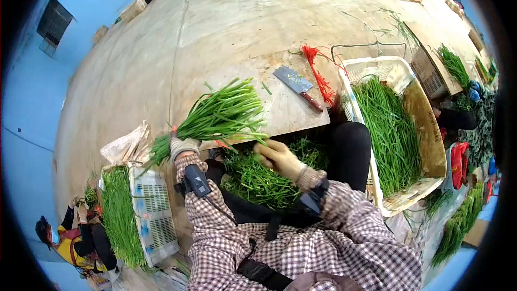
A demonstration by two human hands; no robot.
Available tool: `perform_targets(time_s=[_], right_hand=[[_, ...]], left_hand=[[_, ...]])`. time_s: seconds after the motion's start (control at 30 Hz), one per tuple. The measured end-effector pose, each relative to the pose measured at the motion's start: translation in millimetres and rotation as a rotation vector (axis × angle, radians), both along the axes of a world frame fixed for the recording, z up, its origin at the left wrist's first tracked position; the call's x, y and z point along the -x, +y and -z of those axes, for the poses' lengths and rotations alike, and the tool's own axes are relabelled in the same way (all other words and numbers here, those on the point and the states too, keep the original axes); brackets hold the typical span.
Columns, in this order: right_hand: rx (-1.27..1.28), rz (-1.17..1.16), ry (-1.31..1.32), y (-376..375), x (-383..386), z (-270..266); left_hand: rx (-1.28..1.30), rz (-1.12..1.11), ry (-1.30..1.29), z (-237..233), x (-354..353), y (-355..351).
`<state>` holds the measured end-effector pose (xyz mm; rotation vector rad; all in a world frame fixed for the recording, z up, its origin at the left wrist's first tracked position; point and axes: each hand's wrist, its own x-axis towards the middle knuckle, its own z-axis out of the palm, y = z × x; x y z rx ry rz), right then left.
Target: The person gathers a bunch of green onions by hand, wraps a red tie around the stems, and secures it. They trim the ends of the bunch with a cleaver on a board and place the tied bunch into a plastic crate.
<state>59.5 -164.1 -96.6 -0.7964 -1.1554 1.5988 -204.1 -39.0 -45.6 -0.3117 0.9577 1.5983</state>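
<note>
A thick bunch of garlic chives is gripped in my left hand, whose glove is wrapped round its lower part. The cut ends fan out to the upper right over the board, and the other ends hang past the wrist. A bit of red tie shows beside this hand. My gloved right hand is closed, its fingertips against a few chive stalks that stick out at the bunch's right side. Below both hands, loose chive trimmings lie heaped between my knees.
A cleaver and red ties lie on the board ahead. At my right stands a white crate of long chives. Another chive-filled crate is tipped at my left. A co-worker sits beyond it.
</note>
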Motion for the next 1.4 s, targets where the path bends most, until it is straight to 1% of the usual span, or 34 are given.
perform_targets(time_s=[0.03,0.07,0.13,0.17,0.23,0.27,0.3,0.33,0.37,0.4,0.43,0.47,0.57,0.6,0.63,0.7,0.73,0.77,0.8,0.83,0.87,0.9,0.93,0.97,1.0,1.03,1.07,1.1,1.13,1.2,1.23,1.27,1.3,1.4], right_hand=[[0.324,-0.036,0.109,-14.4,-18.8,-18.5],[0.361,0.055,0.136,-25.6,-35.5,-7.4],[0.24,-0.13,-0.208,-40.0,-71.6,-2.8],[0.141,-0.347,-0.402,-43.3,-80.4,12.0],[-0.252,-0.71,-1.162,-47.6,-83.9,33.2],[-0.325,-0.64,-1.411,-47.5,-80.0,-1.2],[-0.411,-0.345,-1.463,-40.5,-70.3,-20.2],[-0.526,-0.008,-1.181,-30.4,-65.2,-31.3],[-0.577,0.194,-1.11,-17.0,-54.0,-50.2],[-0.626,0.341,-1.004,-5.8,-44.4,-68.4],[-0.668,0.46,-0.946,7.0,-33.2,-74.5],[-0.734,0.564,-1.007,17.6,-23.1,-85.3],[-0.765,0.689,-1.088,45.4,2.9,-79.9],[-0.746,0.63,-1.03,51.1,4.2,-71.0],[-0.749,0.628,-1.028,52.4,5.1,-59.0],[-0.629,0.646,-0.534,51.6,-0.6,-38.9],[-0.571,0.673,-0.326,46.5,-9.8,-39.0],[-0.396,0.664,-0.1,37.3,-24.8,-37.1],[-0.363,0.678,-0.176,26.8,-47.8,-46.3],[-0.214,0.392,-0.061,16.8,-71.5,-39.8],[-0.219,0.0,0.031,12.4,-87.5,-32.7],[-0.13,-0.299,-0.138,8.9,-96.4,-20.5],[-0.083,-0.38,-0.341,8.5,-95.1,-24.5],[-0.041,-0.467,-0.545,10.2,-90.6,-30.2],[-0.06,-0.185,-0.538,14.5,-82.1,-31.6],[-0.093,0.075,-0.504,21.4,-68.7,-31.7],[-0.057,0.133,-0.349,32.1,-61.3,-29.4],[-0.009,0.149,-0.184,45.7,-54.1,-20.6],[0.116,0.201,-0.028,52.3,-44.0,-2.9],[0.062,0.131,-0.155,61.1,-33.4,-13.6],[0.055,0.181,-0.059,63.3,-25.4,-14.1],[-0.067,0.198,-0.1,63.0,-19.1,-20.4],[-0.073,0.194,-0.154,70.1,-25.6,1.0],[-0.079,0.177,-0.155,64.9,-30.6,22.9]], left_hand=[[0.008,0.004,-0.013,6.3,11.5,-0.2],[-0.07,0.066,-0.045,31.6,36.5,6.4],[-0.084,0.026,0.007,37.2,47.6,9.9],[-0.094,-0.006,0.061,32.6,48.3,7.8],[-0.074,-0.025,0.037,15.4,38.0,3.9],[-0.042,-0.026,0.09,6.9,31.0,1.4],[-0.006,-0.027,0.144,3.9,28.2,-1.4],[-0.014,-0.008,0.159,6.8,30.2,-0.3],[-0.01,-0.005,0.162,7.1,28.7,-2.3],[-0.009,0.011,0.206,6.2,26.6,-4.4],[-0.013,0.026,0.25,4.7,24.5,-5.3],[0.002,-0.003,0.239,3.6,20.9,-5.4],[-0.07,0.04,0.182,6.5,16.1,-8.7],[-0.031,0.001,0.127,3.0,10.9,-10.2],[-0.032,-0.002,0.127,7.5,14.6,-10.8],[-0.068,0.041,0.151,21.7,24.7,-8.4],[-0.021,0.015,0.154,14.1,20.1,-12.8],[-0.021,0.004,0.153,15.6,22.4,-14.0],[-0.038,-0.014,0.152,17.0,25.9,-15.1],[-0.055,-0.032,0.152,17.4,29.4,-16.5],[-0.067,-0.006,0.124,16.3,30.6,-18.1],[-0.075,-0.018,0.125,23.5,34.5,-18.3],[-0.154,0.075,0.149,37.2,39.0,-15.0],[-0.232,0.155,0.18,34.8,37.3,-16.3],[-0.247,0.193,0.018,36.7,30.8,-17.9],[-0.289,0.203,0.082,40.4,25.4,-17.1],[-0.323,0.187,0.148,42.3,18.9,-18.9],[-0.34,0.134,0.197,43.1,13.9,-21.5],[-0.336,0.079,0.234,42.5,9.0,-19.0],[-0.318,-0.021,0.209,37.0,0.1,-14.6],[-0.309,-0.063,0.16,29.6,-1.5,-14.3],[-0.299,-0.096,0.132,23.5,-3.7,-11.9],[-0.294,-0.183,-0.104,17.3,-7.3,-13.2],[-0.316,-0.205,-0.175,34.4,-2.9,-12.1]])
